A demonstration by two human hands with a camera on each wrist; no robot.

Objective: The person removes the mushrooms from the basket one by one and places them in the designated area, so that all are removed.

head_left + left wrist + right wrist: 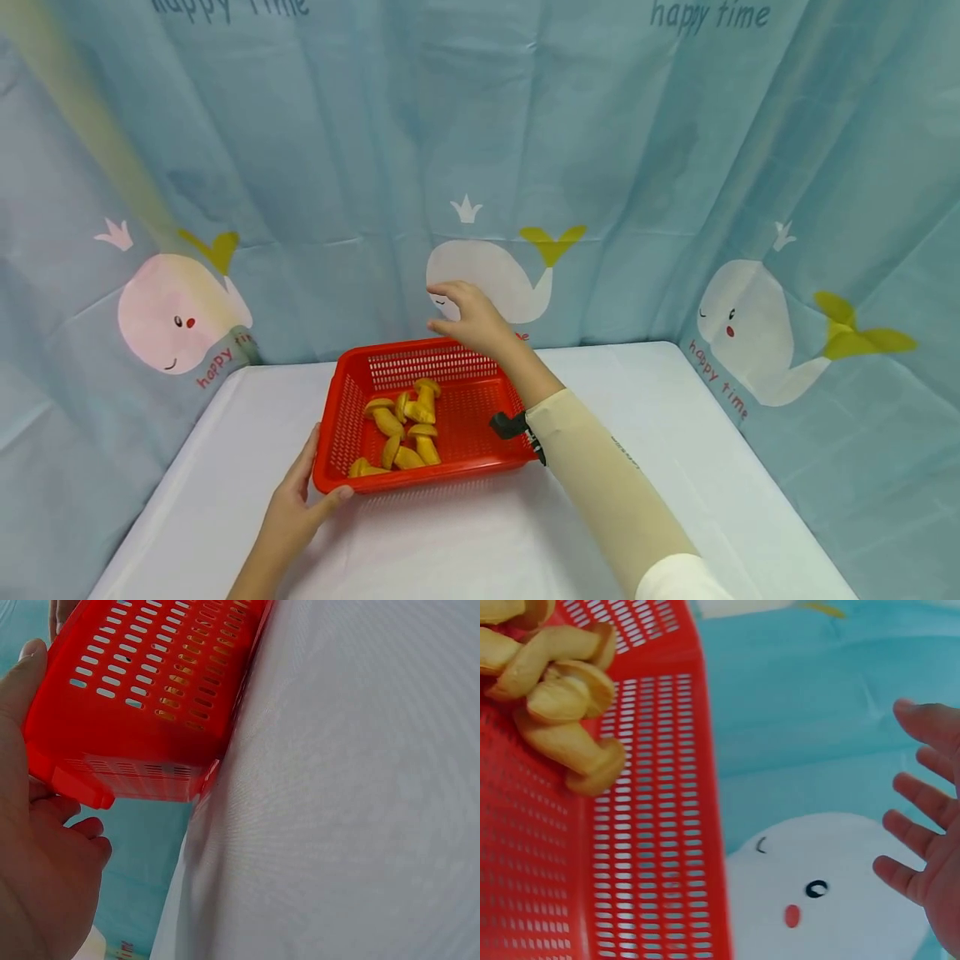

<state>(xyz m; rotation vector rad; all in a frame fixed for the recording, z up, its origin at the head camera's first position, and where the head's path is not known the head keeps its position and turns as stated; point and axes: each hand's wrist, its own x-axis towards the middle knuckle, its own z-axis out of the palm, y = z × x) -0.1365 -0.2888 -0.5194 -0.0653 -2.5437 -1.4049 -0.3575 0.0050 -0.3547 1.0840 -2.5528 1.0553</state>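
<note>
A red plastic basket (472,417) with slotted walls sits on the table, and several yellow-brown mushrooms (387,419) lie toward its left side. My left hand (295,506) grips the basket's near left corner, thumb by the front rim and fingers along the left side. The left wrist view shows its fingers (75,823) curled below the rim. My right hand (476,318) is raised over the far rim, its fingers and thumb apart with nothing between them. In the right wrist view this hand (937,817) appears beyond the basket's wall, separate from the mushrooms (562,697).
A white cloth (637,433) covers the table under the basket. Blue curtains (360,167) printed with whales enclose the back and both sides, close to the table's edges. A dark strap with a small camera (510,426) is on the right wrist, over the basket's right side.
</note>
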